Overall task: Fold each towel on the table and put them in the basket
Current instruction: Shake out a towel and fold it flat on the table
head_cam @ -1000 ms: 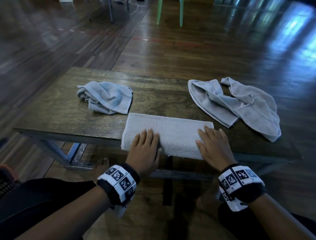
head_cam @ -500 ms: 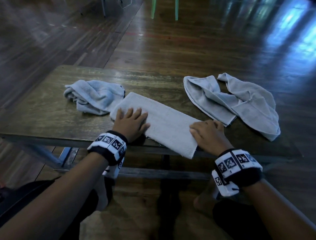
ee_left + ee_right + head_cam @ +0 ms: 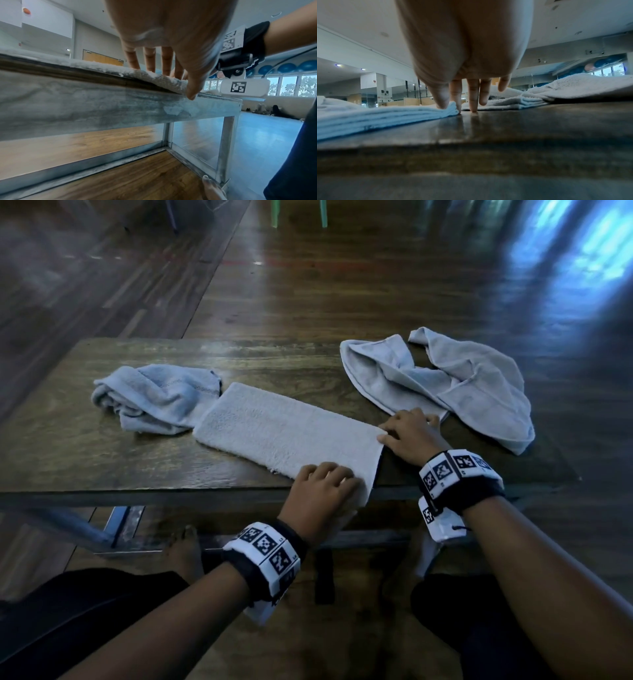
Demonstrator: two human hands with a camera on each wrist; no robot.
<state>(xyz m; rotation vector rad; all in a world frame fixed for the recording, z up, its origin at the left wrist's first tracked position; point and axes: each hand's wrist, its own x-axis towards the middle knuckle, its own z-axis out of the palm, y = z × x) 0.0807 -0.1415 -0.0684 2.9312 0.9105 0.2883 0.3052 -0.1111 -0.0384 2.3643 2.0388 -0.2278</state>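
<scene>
Folded towel [image 3: 287,436] lies diagonal on table [image 3: 68,446], near end btwn both hands. L hand [image 3: 322,494] grips near corner at table edge, thumb under; R hand [image 3: 411,436] pinches far corner, thumb + forefinger.

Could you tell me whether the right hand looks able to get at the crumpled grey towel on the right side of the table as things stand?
Probably yes: the right hand lies right beside the crumpled grey towel, with nothing between them, though it pinches the folded towel.
</scene>
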